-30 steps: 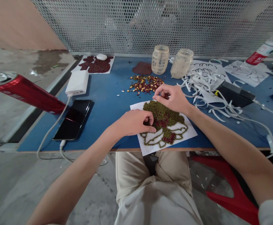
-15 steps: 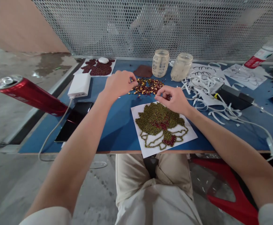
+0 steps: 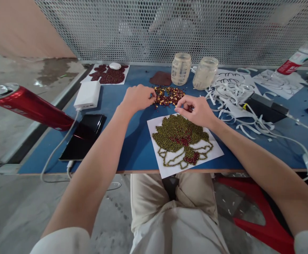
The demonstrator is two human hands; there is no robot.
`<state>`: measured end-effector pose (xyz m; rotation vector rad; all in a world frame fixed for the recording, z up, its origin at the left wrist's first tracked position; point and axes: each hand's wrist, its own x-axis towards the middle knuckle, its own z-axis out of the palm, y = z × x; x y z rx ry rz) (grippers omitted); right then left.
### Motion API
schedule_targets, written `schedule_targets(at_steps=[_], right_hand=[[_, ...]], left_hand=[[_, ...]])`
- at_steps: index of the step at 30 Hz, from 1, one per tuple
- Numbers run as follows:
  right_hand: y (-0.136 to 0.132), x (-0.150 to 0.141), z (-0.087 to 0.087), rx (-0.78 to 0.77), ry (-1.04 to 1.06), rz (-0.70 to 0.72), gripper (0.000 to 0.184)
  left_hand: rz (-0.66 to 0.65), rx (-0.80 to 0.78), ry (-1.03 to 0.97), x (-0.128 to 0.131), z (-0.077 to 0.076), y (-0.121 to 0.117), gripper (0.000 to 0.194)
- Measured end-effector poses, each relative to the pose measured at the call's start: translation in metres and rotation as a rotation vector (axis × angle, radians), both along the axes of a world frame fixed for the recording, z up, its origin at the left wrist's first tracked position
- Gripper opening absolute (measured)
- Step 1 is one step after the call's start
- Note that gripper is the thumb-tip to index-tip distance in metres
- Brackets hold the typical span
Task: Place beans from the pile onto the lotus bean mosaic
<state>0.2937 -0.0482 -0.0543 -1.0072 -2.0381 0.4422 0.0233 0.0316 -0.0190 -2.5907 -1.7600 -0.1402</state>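
Note:
A pile of mixed beans and corn kernels [image 3: 170,96] lies on the blue table. At its left edge, my left hand [image 3: 140,98] has its fingers curled down with the tips together at the beans. My right hand [image 3: 195,108] is at the pile's near right side, thumb and forefinger pinched. Whatever either hand's fingertips hold is too small to make out. Below the right hand lies a white sheet [image 3: 156,141] bearing a flower picture [image 3: 179,132] of green mung beans, with dark red beans at its centre and base. Some outlined petals show bare paper inside.
Behind the pile stand two clear jars [image 3: 181,69] and a brown flat piece [image 3: 161,78]. Paper strips [image 3: 229,93] and a black box [image 3: 265,107] lie right. A red can [image 3: 32,107], white power bank [image 3: 87,95] and phone [image 3: 82,137] are left.
My left hand has moved a little right, closer in to the bean pile. My right hand stays nearly where it was, still pinched. The flower picture looks the same.

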Motion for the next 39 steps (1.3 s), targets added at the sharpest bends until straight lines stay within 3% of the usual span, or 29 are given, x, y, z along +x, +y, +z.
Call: schedule_targets(at_steps=[7, 14, 19, 22, 25, 27, 31, 35, 39], right_hand=[[0.000, -0.001, 0.000, 0.010, -0.010, 0.031, 0.015], [0.000, -0.001, 0.001, 0.005, -0.013, 0.045, 0.016], [0.001, 0.000, 0.001, -0.009, -0.011, 0.045, 0.015], [0.002, -0.001, 0.001, -0.006, -0.015, 0.041, 0.015], [0.002, -0.001, 0.001, 0.003, -0.027, 0.042, 0.015], [0.002, -0.002, 0.001, 0.006, -0.024, 0.043, 0.015], [0.000, -0.002, 0.003, 0.003, -0.025, 0.028, 0.016], [-0.001, -0.002, 0.004, -0.012, -0.048, 0.016, 0.016], [-0.001, -0.001, 0.004, -0.018, -0.055, 0.017, 0.016]], left_hand=[[-0.040, -0.012, -0.021, 0.003, -0.008, 0.003, 0.044], [0.021, -0.020, 0.006, 0.011, -0.009, -0.002, 0.041], [0.020, 0.009, -0.008, 0.010, 0.011, -0.008, 0.040], [-0.139, 0.054, -0.124, 0.005, 0.034, -0.031, 0.039], [-0.399, -0.149, -0.184, 0.005, 0.048, -0.074, 0.028], [-0.485, -0.264, -0.163, 0.009, 0.044, -0.108, 0.021], [-0.484, -0.267, -0.080, 0.013, 0.022, -0.158, 0.021], [-0.482, -0.287, 0.010, 0.014, 0.007, -0.171, 0.027], [-0.481, -0.296, 0.039, 0.014, 0.005, -0.170, 0.030]])
